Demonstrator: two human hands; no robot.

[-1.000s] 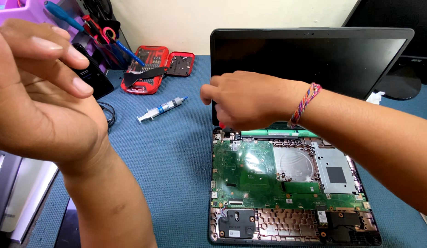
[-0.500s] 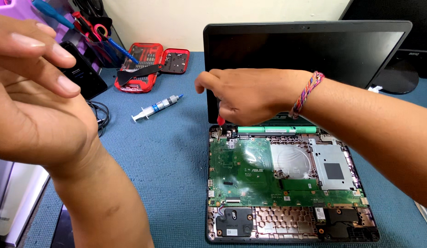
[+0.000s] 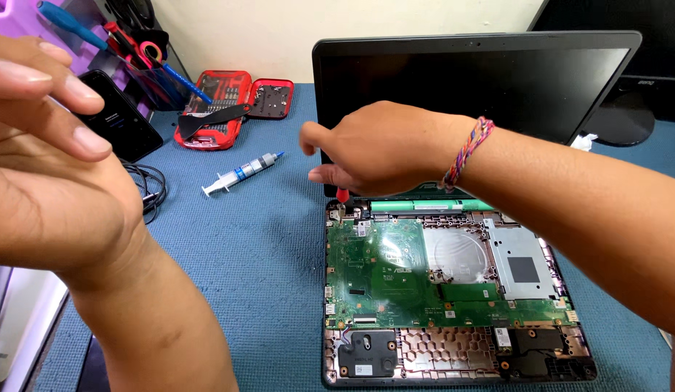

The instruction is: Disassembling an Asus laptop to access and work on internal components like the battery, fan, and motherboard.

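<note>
The opened laptop (image 3: 453,290) lies near and right on the blue mat (image 3: 265,247) with its green circuit board (image 3: 395,272) bare, so a slip by the right hand (image 3: 373,149), curled round a red-tipped tool (image 3: 342,194) at the board's far-left corner by the hinge, could gouge the board or lose a small screw among the parts. The left hand (image 3: 54,167) hangs raised at the near left, fingers loosely together and seemingly holding nothing, steadying nothing; the syringe (image 3: 239,174) lies well left of the laptop, where a sweeping arm might roll it.
</note>
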